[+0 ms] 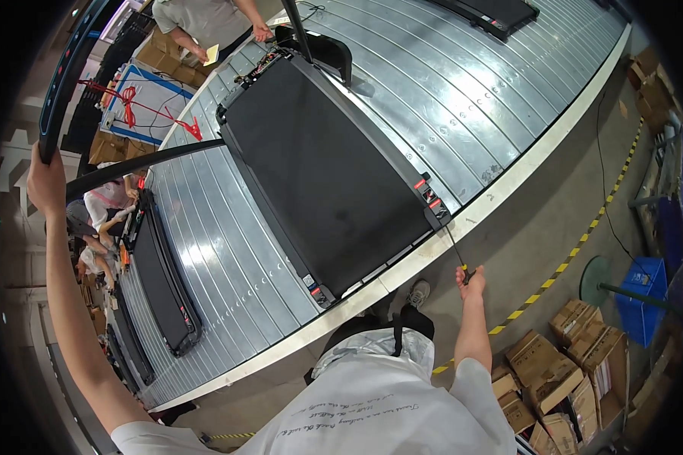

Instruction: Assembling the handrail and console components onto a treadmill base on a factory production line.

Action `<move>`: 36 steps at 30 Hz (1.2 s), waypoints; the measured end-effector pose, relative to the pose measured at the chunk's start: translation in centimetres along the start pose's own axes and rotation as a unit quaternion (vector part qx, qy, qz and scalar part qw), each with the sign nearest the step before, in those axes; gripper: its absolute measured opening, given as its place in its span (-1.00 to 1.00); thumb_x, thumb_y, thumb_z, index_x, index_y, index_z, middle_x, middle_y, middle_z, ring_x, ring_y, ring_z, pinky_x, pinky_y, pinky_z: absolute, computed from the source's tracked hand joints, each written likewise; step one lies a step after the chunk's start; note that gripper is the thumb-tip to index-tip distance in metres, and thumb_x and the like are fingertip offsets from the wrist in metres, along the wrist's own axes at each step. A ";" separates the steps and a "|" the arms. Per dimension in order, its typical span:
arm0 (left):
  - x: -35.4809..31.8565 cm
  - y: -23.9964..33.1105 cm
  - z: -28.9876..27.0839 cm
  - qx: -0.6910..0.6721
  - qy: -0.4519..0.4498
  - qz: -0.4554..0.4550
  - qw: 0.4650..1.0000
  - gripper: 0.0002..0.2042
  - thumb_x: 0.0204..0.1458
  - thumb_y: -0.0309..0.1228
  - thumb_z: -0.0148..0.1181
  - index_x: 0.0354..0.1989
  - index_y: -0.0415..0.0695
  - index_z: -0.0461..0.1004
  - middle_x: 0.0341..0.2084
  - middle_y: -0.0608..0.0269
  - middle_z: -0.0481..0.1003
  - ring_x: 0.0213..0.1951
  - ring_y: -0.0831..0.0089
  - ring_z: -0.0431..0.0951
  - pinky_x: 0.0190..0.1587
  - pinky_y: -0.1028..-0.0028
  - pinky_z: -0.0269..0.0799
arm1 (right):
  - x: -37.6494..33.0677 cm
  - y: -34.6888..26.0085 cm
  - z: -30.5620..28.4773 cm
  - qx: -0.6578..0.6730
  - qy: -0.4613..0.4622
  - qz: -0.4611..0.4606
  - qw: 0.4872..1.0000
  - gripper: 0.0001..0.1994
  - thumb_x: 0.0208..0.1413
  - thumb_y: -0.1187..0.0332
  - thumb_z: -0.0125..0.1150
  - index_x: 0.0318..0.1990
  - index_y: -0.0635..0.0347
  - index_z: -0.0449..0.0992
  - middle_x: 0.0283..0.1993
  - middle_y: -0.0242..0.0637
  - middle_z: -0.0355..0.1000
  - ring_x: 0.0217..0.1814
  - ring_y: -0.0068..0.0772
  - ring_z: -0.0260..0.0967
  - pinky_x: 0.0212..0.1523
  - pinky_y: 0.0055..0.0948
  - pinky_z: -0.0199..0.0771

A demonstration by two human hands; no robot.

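Observation:
A black treadmill [319, 171] lies flat on the ribbed metal conveyor [448, 98] in front of me. My left hand [45, 182] is raised high at the far left and grips the treadmill's black curved handlebar [64, 76], which is lifted upright. My right hand [469, 282] reaches down beside the conveyor edge and holds a long thin screwdriver [455, 254]. Its tip points at the treadmill's rear corner with the red end cap [431, 199].
More treadmills lie on the conveyor at left [163, 280] and far right [493, 15]. Other people work at the top [205, 23] and left [102, 205]. Cardboard boxes [577, 364], a blue crate [645, 296] and a yellow-black floor stripe [577, 250] lie at right.

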State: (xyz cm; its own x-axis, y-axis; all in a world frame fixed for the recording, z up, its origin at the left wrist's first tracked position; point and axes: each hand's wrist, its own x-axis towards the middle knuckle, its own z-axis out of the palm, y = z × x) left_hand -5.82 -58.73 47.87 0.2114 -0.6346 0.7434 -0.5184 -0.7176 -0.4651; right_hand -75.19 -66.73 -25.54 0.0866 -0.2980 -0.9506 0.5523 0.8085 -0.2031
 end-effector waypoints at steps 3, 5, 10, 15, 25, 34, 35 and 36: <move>-0.1 -1.7 0.4 0.025 -0.009 -0.002 1.000 -0.72 0.14 -0.09 0.07 -0.03 0.14 0.42 -0.37 0.08 0.57 -0.27 -0.04 0.55 -0.36 0.13 0.45 | -6.4 0.5 5.4 -0.140 0.061 -0.387 0.909 -0.59 0.16 0.25 0.20 0.14 0.10 0.35 0.24 -0.01 0.26 0.10 -0.18 0.38 -0.19 -0.31 0.55; 0.2 -2.4 1.1 0.033 -0.011 0.000 0.999 -0.73 0.14 -0.09 0.07 -0.04 0.14 0.42 -0.38 0.10 0.57 -0.28 -0.02 0.56 -0.37 0.15 0.45 | -9.6 -1.4 5.7 -0.294 0.106 -0.508 0.803 -0.58 0.09 0.30 0.27 0.10 0.12 0.37 0.30 -0.01 0.18 0.19 -0.15 0.32 -0.02 -0.28 0.45; 0.7 -2.9 1.2 0.046 0.007 0.004 0.999 -0.75 0.14 -0.09 0.07 -0.07 0.16 0.44 -0.41 0.12 0.57 -0.31 0.03 0.58 -0.40 0.16 0.44 | -12.4 -4.2 5.7 -0.467 0.121 -0.577 0.659 -0.68 -0.08 0.48 0.30 -0.11 0.20 0.46 0.39 -0.06 0.06 0.31 0.08 0.17 0.22 -0.22 0.25; 0.8 -4.3 2.1 0.032 0.000 -0.021 0.999 -0.74 0.14 -0.08 0.07 -0.06 0.17 0.44 -0.40 0.10 0.57 -0.30 0.01 0.57 -0.38 0.15 0.46 | -13.3 -7.4 5.3 -0.614 0.062 -0.659 0.429 -0.77 -0.23 0.66 0.05 -0.32 0.30 0.43 -0.14 -0.03 0.44 -0.07 -0.01 0.40 -0.01 -0.22 0.39; 0.6 -2.1 -3.3 -0.019 -0.012 -0.078 0.997 -0.69 0.07 -0.09 0.04 -0.01 0.21 0.41 -0.21 0.10 0.55 -0.15 -0.06 0.53 -0.18 0.08 0.47 | -13.0 2.0 3.0 -0.116 -0.167 -0.164 0.965 -0.49 0.01 0.48 0.04 0.19 0.19 0.20 -0.25 -0.13 0.42 -0.25 -0.25 0.43 -0.19 -0.25 0.52; -1.2 -4.0 -3.6 -0.052 0.047 -0.062 0.996 -0.77 0.01 -0.17 0.07 -0.17 0.11 0.45 -0.29 0.18 0.58 -0.23 -0.01 0.57 -0.25 0.07 0.50 | -16.1 6.1 4.7 -0.165 -0.078 -0.449 0.875 -0.67 0.31 0.19 -0.11 0.13 0.12 0.29 -0.34 -0.20 0.39 -0.43 -0.34 0.36 -0.45 -0.39 0.44; -0.8 -4.1 -3.0 -0.051 0.050 -0.060 0.996 -0.74 0.01 -0.17 0.09 -0.11 0.15 0.45 -0.27 0.19 0.58 -0.23 0.00 0.57 -0.26 0.08 0.50 | -14.6 4.4 4.3 -0.101 -0.062 -0.282 0.952 -0.69 0.32 0.23 -0.13 0.12 0.13 0.30 -0.37 -0.19 0.38 -0.47 -0.31 0.35 -0.47 -0.38 0.43; -0.8 -4.0 -2.6 -0.051 0.054 -0.057 0.996 -0.70 0.00 -0.17 0.11 -0.05 0.18 0.45 -0.24 0.20 0.58 -0.24 0.01 0.58 -0.27 0.09 0.50 | -13.6 3.2 3.9 -0.031 -0.043 -0.106 0.993 -0.71 0.32 0.26 -0.14 0.11 0.14 0.31 -0.41 -0.18 0.38 -0.50 -0.29 0.33 -0.49 -0.37 0.43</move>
State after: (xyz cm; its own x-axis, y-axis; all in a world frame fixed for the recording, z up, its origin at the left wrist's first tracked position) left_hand -6.09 -54.60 50.37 0.1858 -0.5117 0.8388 -0.5781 -0.7472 -0.3278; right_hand -71.38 -62.01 -12.36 0.0464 -0.5047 -0.8621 0.5139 0.7521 -0.4126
